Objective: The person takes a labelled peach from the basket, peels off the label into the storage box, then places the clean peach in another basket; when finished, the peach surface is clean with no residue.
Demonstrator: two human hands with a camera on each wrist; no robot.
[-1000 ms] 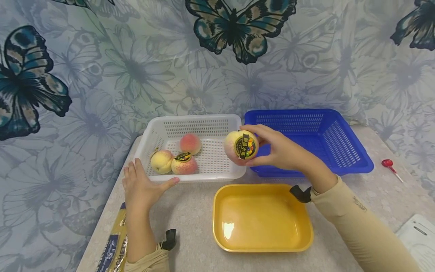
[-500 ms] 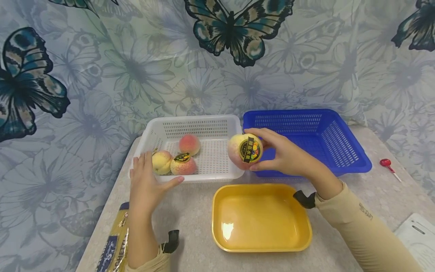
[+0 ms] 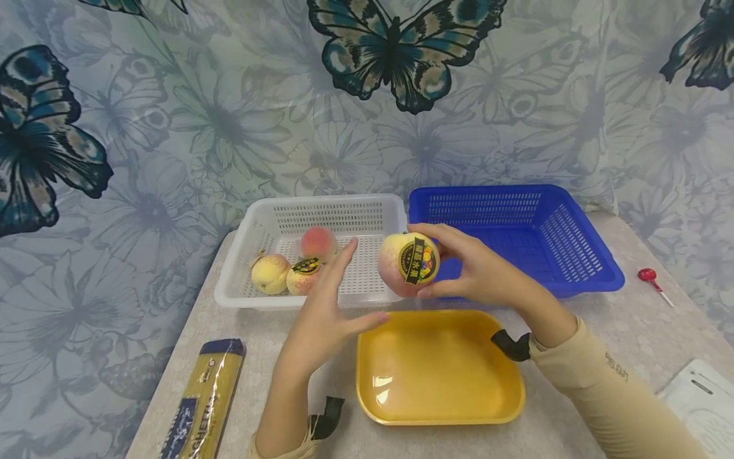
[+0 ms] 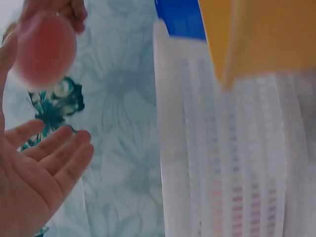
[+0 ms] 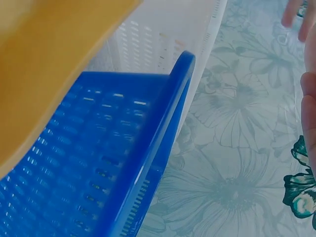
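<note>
Three peaches (image 3: 292,271) lie in the white basket (image 3: 367,207) at the far left of the table, one of them wearing a dark round sticker. A fourth, the stickered peach (image 3: 408,263), is held in the air by the right hand (image 3: 478,268), fingers and thumb curled round it, just above the gap between the white basket, the blue basket (image 3: 573,229) to the right and the yellow tray (image 3: 441,408) at the near side. The left hand (image 3: 327,315) hovers just beside it, fingers straight and spread, palm turned toward the fruit, holding nothing. I judge the step in hand to be work on that label: the next move likely calls for the left fingertips to catch the sticker's edge while the right hand steadies the fruit. A spaghetti packet (image 3: 203,401) lies near left, a red lollipop (image 3: 650,277) far right
</note>
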